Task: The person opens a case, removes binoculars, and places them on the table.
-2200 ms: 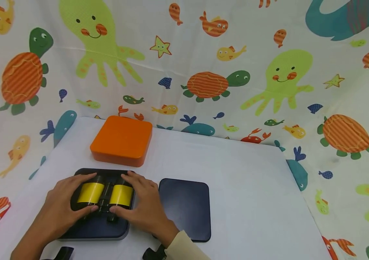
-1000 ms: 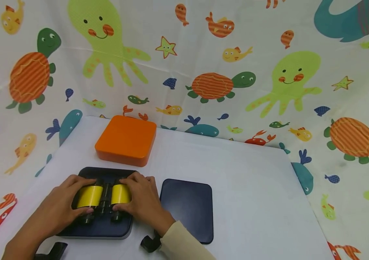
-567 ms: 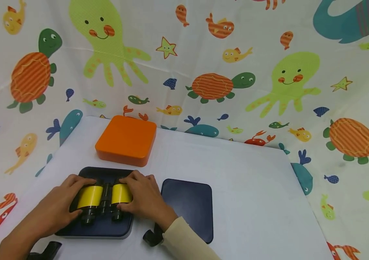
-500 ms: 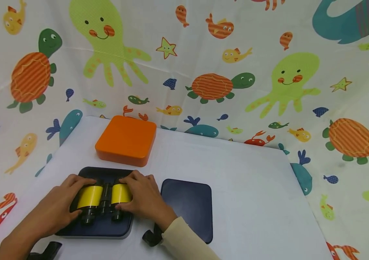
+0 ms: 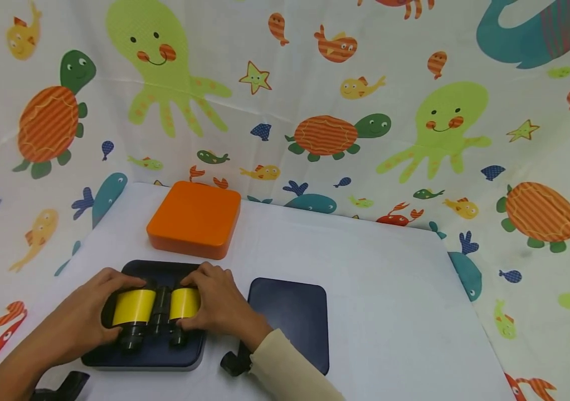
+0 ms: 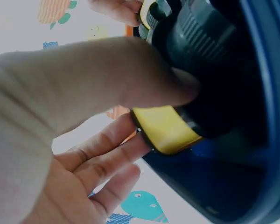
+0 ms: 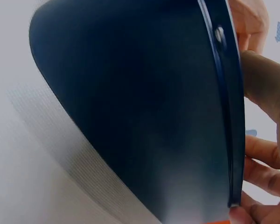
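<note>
A pair of black-and-yellow binoculars [image 5: 161, 312] lies over a shallow dark blue case [image 5: 164, 359], eyepieces toward me. My left hand [image 5: 81, 317] grips the left yellow barrel, fingertips at its far end and thumb by the eyepiece end. In the left wrist view that thumb [image 6: 144, 79] overlaps the black part beside the yellow band. On the other barrel, my right hand [image 5: 222, 303] holds with fingers at the far end and thumb near the eyepiece. The right wrist view is mostly filled by a dark blue surface [image 7: 130, 102], which hides the right hand's grip.
A flat dark blue panel [image 5: 290, 323] lies right of the case, partly under my right forearm. Behind the case stands an orange box [image 5: 194, 217]. The white table [image 5: 380, 306] meets a curtain [image 5: 285, 100] printed with sea animals. Black devices [image 5: 234, 363] sit at both wrists.
The binoculars have shifted slightly left and toward me within the case, both hands moving along. My left thumb has slid from between the barrels to the left eyepiece's outer side.
</note>
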`<state>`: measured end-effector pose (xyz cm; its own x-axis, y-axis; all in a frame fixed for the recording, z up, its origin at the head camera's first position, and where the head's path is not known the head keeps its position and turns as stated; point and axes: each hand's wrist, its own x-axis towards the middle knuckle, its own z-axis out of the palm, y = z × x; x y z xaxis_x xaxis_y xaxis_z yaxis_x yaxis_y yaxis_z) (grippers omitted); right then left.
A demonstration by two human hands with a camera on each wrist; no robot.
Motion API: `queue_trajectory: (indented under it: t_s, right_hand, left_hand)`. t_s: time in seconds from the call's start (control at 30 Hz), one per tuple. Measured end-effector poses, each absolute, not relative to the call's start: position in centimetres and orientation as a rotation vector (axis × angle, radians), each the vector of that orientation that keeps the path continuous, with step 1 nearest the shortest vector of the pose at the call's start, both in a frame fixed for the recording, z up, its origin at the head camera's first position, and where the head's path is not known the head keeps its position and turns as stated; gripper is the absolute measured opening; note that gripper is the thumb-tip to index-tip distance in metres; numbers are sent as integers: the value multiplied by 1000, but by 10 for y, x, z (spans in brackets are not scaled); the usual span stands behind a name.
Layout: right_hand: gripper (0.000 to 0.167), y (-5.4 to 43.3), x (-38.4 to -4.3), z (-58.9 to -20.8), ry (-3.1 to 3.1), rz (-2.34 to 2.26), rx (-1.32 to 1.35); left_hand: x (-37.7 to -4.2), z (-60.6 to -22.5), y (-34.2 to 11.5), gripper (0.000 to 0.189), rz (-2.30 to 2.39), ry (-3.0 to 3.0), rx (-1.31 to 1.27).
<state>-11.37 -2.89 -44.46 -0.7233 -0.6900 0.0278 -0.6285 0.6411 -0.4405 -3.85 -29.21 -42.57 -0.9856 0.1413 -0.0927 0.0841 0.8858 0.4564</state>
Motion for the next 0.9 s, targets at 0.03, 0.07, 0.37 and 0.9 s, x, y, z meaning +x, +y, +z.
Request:
queue_trajectory:
  t_s: [0.03,0.07,0.37,0.9]
  right_hand:
    - [63,-28,-115,-444,2701,-660,-1099]
    - [63,-28,-116,-444,2687,-671,-1106]
    - [62,-18,-129,-443,2567,-807,-1186]
    - [62,-6,-140,-420,2394,-983,-1287]
  left_hand:
    - [-38,-424,-292,88,711,2929,177]
    - [-38,-423,-292,88,720,2929,179]
    - [-37,-410,-297,87,825,2856,177]
    - [-34,-383,-294,98,920,2872,206]
